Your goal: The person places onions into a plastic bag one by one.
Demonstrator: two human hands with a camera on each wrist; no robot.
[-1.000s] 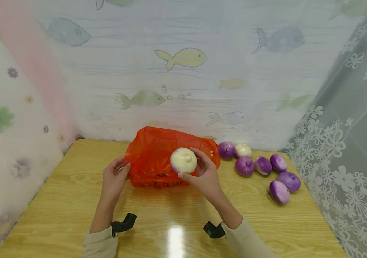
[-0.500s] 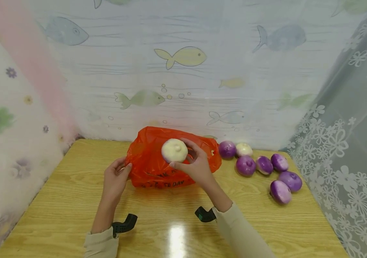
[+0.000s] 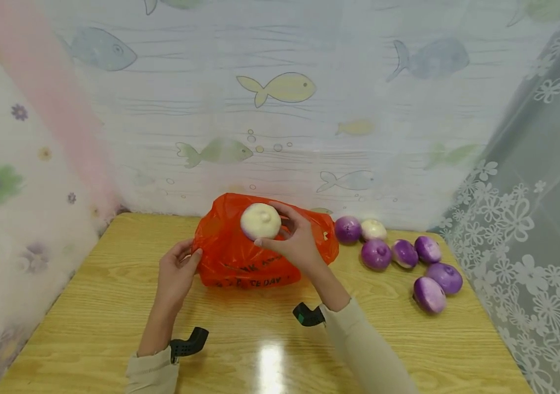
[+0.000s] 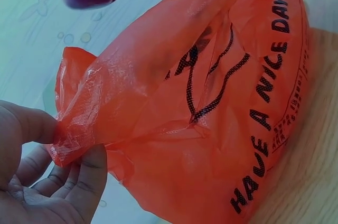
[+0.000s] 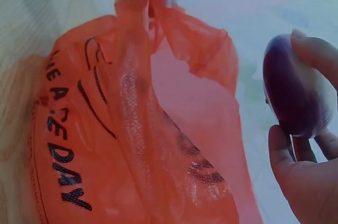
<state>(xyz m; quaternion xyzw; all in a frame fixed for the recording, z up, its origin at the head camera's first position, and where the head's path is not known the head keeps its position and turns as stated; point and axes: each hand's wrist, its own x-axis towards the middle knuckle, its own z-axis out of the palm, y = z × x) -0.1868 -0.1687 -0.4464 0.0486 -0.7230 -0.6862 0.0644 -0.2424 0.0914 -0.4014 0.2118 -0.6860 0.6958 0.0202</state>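
Over the orange bag (image 3: pixel 260 251), we are gripping a white-and-purple onion (image 3: pixel 260 221) in our right hand (image 3: pixel 296 243); at 9 o'clock, our left hand (image 3: pixel 175 273) is pinching the bag's edge, holding its mouth open on the table (image 3: pixel 112 306).

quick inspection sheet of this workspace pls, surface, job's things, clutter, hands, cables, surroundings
surface: glossy wooden table, glare near the front edge.
job's things: orange plastic bag printed HAVE A NICE DAY; purple-and-white onion held over it.
clutter: seven more onions lying to the right of the bag.
hands: left hand pinches the bag's edge; right hand grips the onion.
cables: nothing seen.
surroundings: fish-print curtain behind; floral lace curtain on the right.
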